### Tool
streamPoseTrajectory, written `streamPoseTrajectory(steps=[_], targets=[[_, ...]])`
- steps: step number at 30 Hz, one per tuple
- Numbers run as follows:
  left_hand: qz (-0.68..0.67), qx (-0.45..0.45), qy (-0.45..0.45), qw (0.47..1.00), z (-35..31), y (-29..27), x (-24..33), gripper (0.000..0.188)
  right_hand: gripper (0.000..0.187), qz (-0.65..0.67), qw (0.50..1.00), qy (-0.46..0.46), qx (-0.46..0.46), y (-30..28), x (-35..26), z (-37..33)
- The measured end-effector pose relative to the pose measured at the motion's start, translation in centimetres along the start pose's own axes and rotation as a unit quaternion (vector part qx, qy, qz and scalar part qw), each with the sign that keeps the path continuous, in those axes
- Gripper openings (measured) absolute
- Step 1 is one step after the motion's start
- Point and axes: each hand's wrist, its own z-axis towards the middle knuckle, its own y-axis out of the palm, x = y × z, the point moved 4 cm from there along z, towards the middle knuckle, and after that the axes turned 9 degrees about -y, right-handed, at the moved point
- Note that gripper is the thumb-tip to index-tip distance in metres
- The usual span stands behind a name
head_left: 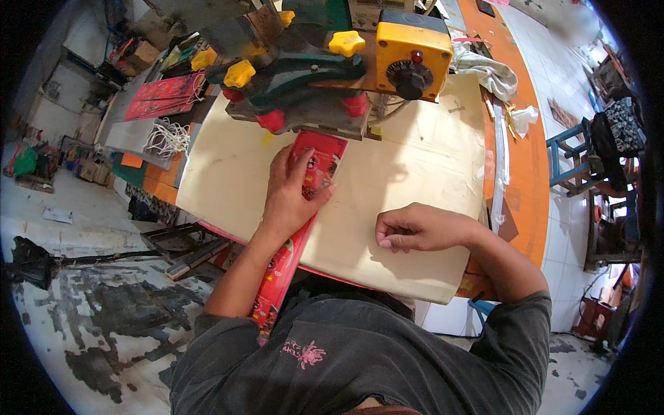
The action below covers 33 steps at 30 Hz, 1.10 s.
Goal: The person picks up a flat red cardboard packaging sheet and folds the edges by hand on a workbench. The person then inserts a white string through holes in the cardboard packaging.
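Observation:
A long red printed strip (290,253) lies over the cream board, its far end beneath the heat press (297,97) and its near end hanging down past the board's edge toward my body. My left hand (294,187) grips the strip near the press, with the thumb at its right edge and the fingers on its upper face and left side. To the right, my right hand (418,228) rests on the board, curled into a loose fist. Nothing shows in it. The cream board (387,173) lies under both hands.
The press has yellow knobs (346,43) and a yellow control box (413,55) with a black dial. Red printed sheets (162,95) and white cords (167,137) lie at the left. A grey cloth (492,75) and a long ruler-like strip (499,162) sit at the right.

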Motion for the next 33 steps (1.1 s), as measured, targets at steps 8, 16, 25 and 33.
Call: streamPoseTrajectory(steps=[8, 16, 25, 33], targets=[[-0.018, -0.073, 0.085, 0.993, -1.3, -0.1, 3.6, 0.083, 0.026, -0.017, 0.992, 0.035, 0.119, -1.5, -1.2, -0.4], [-0.045, -0.141, 0.174, 0.974, -1.3, -0.8, 6.8, 0.088, 0.035, -0.109, 0.918, -0.035, 0.379, -4.5, 0.0, -1.3], [-0.031, -0.135, 0.235, 0.962, -1.0, -1.3, 8.4, 0.082, 0.027, 0.027, 0.929, -0.025, 0.369, -4.6, 2.1, -1.0], [-0.038, -0.130, 0.245, 0.960, -0.9, -1.5, 8.5, 0.082, 0.027, 0.039, 0.932, -0.026, 0.358, -5.0, 2.1, -1.1]])
